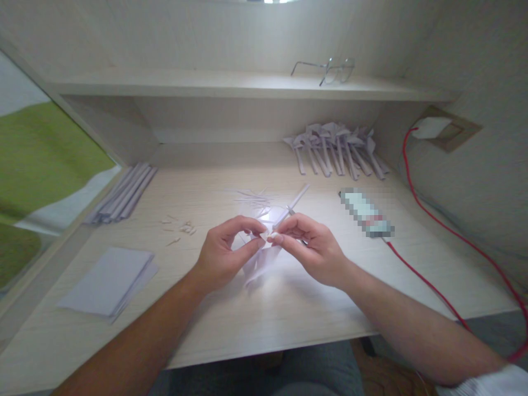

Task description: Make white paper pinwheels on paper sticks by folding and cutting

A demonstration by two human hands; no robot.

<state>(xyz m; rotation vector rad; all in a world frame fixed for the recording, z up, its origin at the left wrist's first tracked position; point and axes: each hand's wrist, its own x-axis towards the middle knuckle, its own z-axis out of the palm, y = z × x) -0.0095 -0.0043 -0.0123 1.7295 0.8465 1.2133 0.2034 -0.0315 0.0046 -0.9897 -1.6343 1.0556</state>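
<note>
Left hand (220,254) and right hand (313,247) pinch a small white folded paper piece (264,250) between their fingertips, just above the pale wooden desk (256,313). Creasing goes best with both pinches close together. Beyond the right hand lie finished white paper folds (338,148).

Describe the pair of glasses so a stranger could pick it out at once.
Start at the pale wooden desk and look up to the shelf running above it. Near the shelf's right end lie the glasses, thin wire frames with clear lenses. Nothing else rests on that shelf; the folded paper pieces sit below, on the desk.
</note>
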